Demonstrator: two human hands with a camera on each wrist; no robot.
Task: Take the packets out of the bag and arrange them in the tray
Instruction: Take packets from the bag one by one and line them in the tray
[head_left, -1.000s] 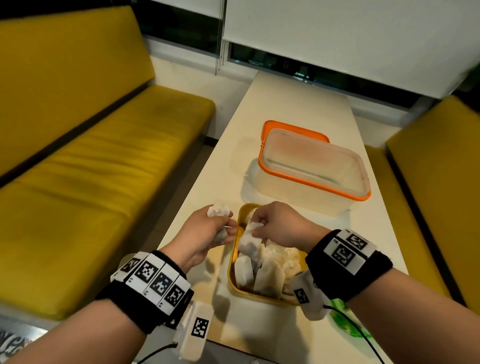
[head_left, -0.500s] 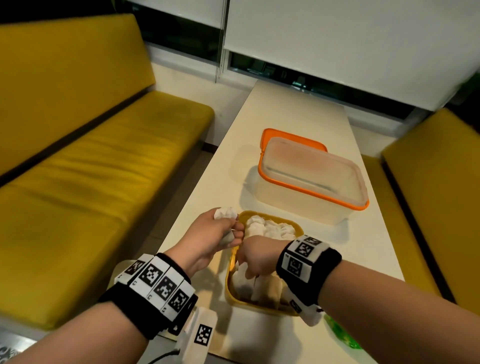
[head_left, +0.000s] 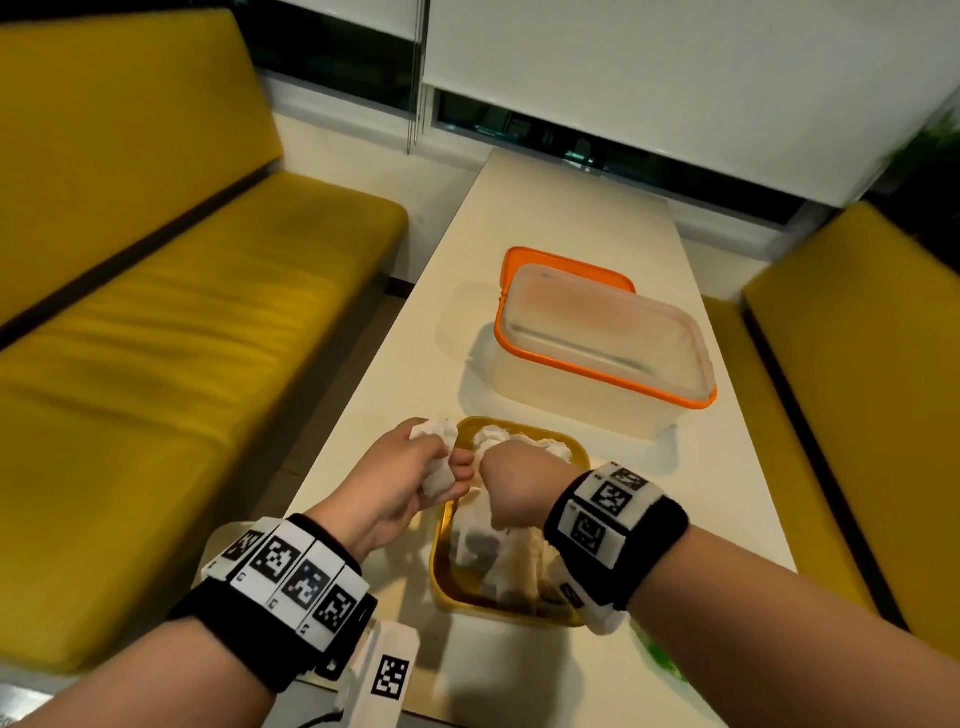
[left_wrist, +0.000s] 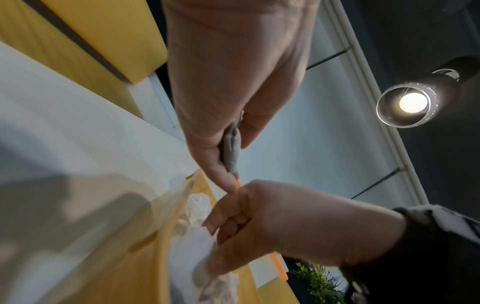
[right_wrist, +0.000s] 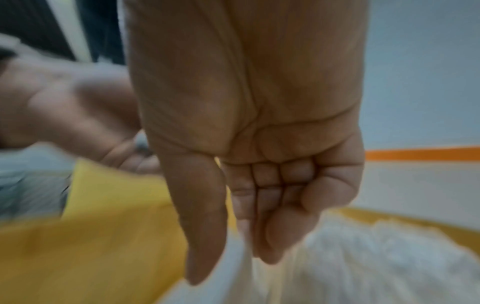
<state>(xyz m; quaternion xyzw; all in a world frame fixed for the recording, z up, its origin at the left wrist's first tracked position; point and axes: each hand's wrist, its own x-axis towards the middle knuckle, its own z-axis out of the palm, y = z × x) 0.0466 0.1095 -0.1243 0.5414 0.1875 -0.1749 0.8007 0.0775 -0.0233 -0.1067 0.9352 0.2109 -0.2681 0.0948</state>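
While the yellow sofa fills the left side, the action is confined to the near end of the table. A crumpled white packet is held in the left hand, fingers curled round it, just left of the tray; in the left wrist view the packet is seen pinched between thumb and fingers. The yellow tray is set on the table's near end, with white packets piled in it. The right hand is lowered over the tray, touching the left hand's fingertips. In the right wrist view a white packet is pinched between thumb and fingers, though the picture is blurred. No bag can be told apart from the packets. Beyond the tray, well apart from the hands, a clear box with an orange rim is placed on the table, an orange lid behind it. A second yellow sofa is seen at the right.
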